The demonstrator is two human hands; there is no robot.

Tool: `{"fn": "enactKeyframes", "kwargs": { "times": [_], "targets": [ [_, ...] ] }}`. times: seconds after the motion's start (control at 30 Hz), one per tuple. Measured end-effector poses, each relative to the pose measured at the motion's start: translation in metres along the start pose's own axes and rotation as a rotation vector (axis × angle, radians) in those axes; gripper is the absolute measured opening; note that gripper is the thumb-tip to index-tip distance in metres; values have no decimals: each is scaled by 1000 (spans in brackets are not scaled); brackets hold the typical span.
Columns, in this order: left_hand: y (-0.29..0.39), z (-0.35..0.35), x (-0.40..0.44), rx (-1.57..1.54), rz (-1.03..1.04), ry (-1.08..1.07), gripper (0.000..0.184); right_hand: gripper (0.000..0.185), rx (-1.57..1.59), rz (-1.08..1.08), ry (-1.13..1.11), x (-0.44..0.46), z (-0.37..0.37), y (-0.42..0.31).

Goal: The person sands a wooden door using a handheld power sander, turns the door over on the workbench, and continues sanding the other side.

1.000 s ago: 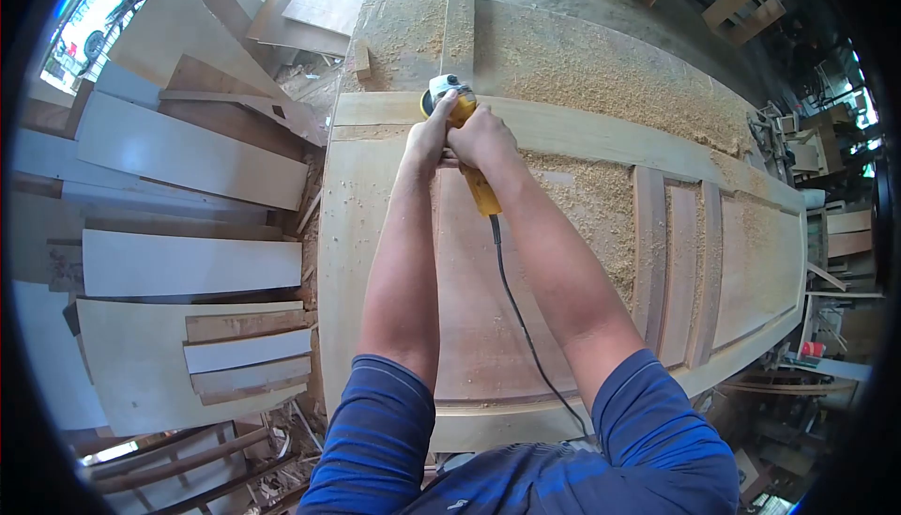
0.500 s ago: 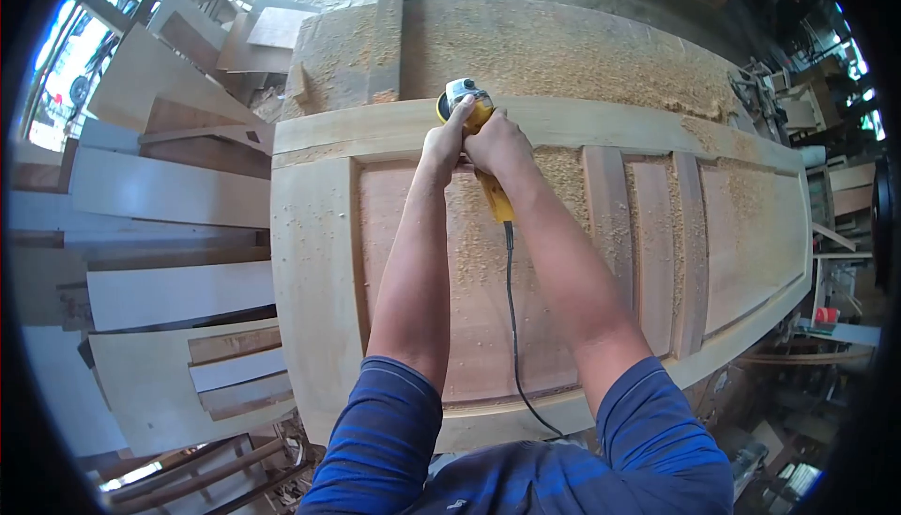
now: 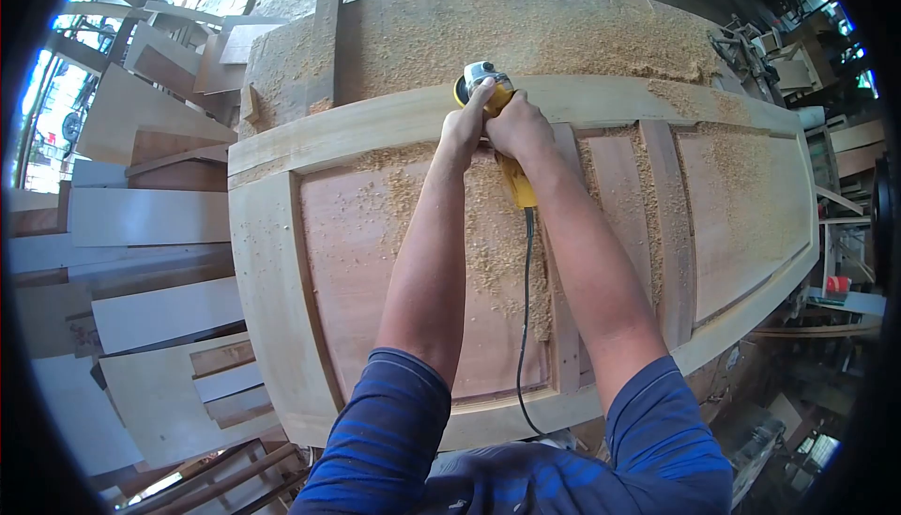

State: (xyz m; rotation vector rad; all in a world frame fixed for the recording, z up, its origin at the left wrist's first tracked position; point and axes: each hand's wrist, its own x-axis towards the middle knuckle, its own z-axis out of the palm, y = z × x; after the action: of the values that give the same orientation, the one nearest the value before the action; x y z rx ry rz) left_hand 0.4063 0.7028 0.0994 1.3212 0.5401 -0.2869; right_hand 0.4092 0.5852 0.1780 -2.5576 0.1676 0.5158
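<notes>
Head view: angle grinder (image 3: 518, 184) at far rail (image 3: 375, 123), both hands on

Yellow body, disc (image 3: 459, 92) at the rail's outer edge; can't tell contact from here. Left hand (image 3: 464, 130) grasps near the head end, thumb up on it; right hand (image 3: 522, 128) clenched round the body, fingers partly hidden. Cord (image 3: 525, 327) trails back toward the person. Panelled door (image 3: 267, 280) lies flat beneath, shavings (image 3: 507, 266) scattered over it. My read: disc work at rail. Next move calls for firm two-handed control, cord clear.

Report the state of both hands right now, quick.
Left hand: closed, holding the yellow angle grinder toward its front.
Right hand: closed, holding the same yellow angle grinder farther back.
</notes>
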Motion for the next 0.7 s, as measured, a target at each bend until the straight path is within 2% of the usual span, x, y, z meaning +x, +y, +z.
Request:
{"fn": "enactKeyframes", "kwargs": {
  "times": [0.33,0.7],
  "targets": [
    [-12,92,24,12,30,-22,97,78,-5,9,12,30,-52,73],
    [-10,219,39,89,-31,-80,100,76,13,20,57,81,-117,179]
  ]
}}
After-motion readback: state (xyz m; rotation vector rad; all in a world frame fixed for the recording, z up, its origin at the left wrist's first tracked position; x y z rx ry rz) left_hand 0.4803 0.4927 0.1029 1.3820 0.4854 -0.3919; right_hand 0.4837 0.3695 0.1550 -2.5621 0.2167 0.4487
